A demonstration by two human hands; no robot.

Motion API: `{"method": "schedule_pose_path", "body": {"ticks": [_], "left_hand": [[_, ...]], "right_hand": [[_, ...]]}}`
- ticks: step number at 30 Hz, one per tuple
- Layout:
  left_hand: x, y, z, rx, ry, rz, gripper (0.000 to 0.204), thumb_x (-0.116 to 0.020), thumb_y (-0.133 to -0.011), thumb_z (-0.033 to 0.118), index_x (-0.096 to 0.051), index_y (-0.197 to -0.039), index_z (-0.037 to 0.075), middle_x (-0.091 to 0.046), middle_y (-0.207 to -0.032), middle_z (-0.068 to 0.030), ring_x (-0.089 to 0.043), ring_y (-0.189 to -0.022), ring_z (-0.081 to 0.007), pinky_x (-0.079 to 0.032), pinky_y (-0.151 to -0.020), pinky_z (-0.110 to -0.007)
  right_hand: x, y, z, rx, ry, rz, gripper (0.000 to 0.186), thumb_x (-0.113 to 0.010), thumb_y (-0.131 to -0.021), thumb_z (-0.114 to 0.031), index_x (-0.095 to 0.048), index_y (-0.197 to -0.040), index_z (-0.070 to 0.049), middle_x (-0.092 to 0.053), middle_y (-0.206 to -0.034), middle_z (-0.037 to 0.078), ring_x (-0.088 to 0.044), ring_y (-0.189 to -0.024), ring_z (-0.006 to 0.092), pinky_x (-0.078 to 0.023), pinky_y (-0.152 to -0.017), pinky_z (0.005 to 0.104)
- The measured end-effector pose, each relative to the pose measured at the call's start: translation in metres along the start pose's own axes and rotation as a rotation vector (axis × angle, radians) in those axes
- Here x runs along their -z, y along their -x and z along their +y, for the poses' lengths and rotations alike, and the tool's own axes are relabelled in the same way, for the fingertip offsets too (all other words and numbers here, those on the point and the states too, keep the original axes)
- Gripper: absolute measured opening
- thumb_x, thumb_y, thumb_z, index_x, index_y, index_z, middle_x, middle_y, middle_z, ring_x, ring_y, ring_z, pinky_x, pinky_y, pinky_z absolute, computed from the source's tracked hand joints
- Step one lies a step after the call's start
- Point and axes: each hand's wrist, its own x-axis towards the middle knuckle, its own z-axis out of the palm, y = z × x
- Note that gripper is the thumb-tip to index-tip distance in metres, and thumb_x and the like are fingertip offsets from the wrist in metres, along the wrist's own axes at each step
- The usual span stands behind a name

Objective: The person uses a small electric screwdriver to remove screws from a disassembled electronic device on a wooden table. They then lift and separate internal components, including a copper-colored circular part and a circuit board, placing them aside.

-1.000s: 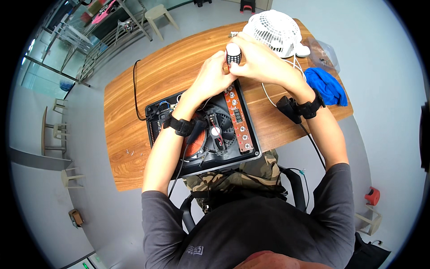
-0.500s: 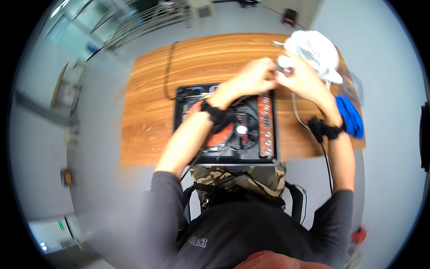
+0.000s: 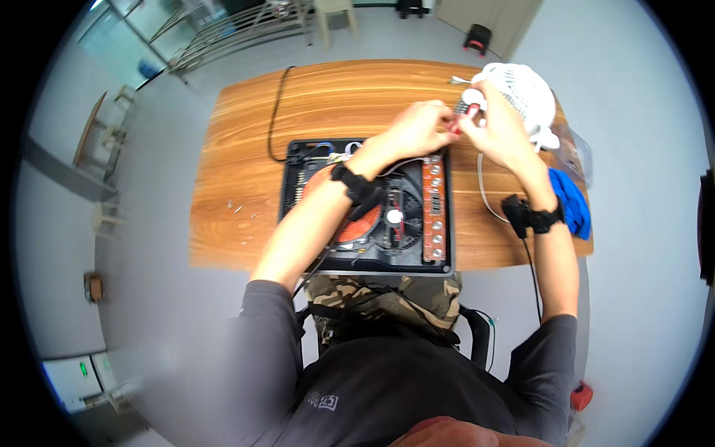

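My left hand is closed, its fingertips at a small red piece beside a white-topped object with a checkered band. My right hand grips that object, its thumb toward my left fingertips; exactly what each finger holds is partly hidden. Below them lies an opened black electrical appliance, showing a copper coil, a round fan, wiring and an orange circuit board with buttons. Black straps circle both my wrists.
A white fan sits at the back right of the wooden table, near a blue cloth and a clear bag. Loose screws lie left of the appliance, near a black cable. Stools and metal racks stand beyond.
My view has shifted, so the table sits differently in the picture. The checkered object has tilted, and more red shows between my hands, which remain together above the appliance's back right corner.
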Motion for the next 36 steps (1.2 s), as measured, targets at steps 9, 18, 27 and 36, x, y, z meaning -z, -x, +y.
{"method": "schedule_pose_path", "body": {"ticks": [9, 18, 27, 36], "left_hand": [[0.003, 0.001, 0.019, 0.084, 0.096, -0.012, 0.033, -0.079, -0.082, 0.024, -0.069, -0.103, 0.0, -0.071, -0.109, -0.018, -0.069, -0.103, -0.0372, -0.054, -0.089, -0.045], [-0.001, -0.005, 0.01, 0.214, -0.05, -0.028, 0.04, -0.082, -0.082, 0.031, -0.069, -0.101, -0.002, -0.074, -0.095, -0.0192, -0.072, -0.092, -0.0373, -0.056, -0.081, -0.045], [0.009, 0.003, 0.022, 0.074, -0.003, -0.084, 0.037, -0.083, -0.083, 0.026, -0.071, -0.107, 0.0, -0.071, -0.098, -0.0175, -0.07, -0.097, -0.0368, -0.054, -0.086, -0.045], [0.006, 0.004, 0.02, 0.071, 0.033, -0.019, 0.04, -0.085, -0.079, 0.03, -0.07, -0.1, 0.0, -0.07, -0.096, -0.0172, -0.07, -0.096, -0.0372, -0.054, -0.084, -0.045]], "right_hand": [[0.005, -0.003, -0.009, -0.01, -0.044, -0.145, 0.048, -0.07, -0.084, -0.039, -0.06, -0.107, 0.002, -0.072, -0.09, 0.026, -0.07, -0.087, 0.046, -0.056, -0.076, 0.0504], [-0.007, -0.001, 0.0, -0.11, -0.04, -0.086, 0.051, -0.071, -0.086, -0.045, -0.062, -0.107, 0.0, -0.072, -0.082, 0.022, -0.071, -0.078, 0.0446, -0.057, -0.071, 0.0493], [-0.003, 0.003, -0.002, -0.155, -0.111, -0.103, 0.056, -0.072, -0.082, -0.048, -0.065, -0.105, 0.003, -0.072, -0.086, 0.025, -0.071, -0.084, 0.045, -0.057, -0.076, 0.0502], [-0.005, 0.009, -0.004, -0.053, -0.093, 0.003, 0.046, -0.072, -0.082, -0.04, -0.064, -0.095, 0.003, -0.072, -0.086, 0.021, -0.071, -0.082, 0.0433, -0.057, -0.074, 0.049]]}}
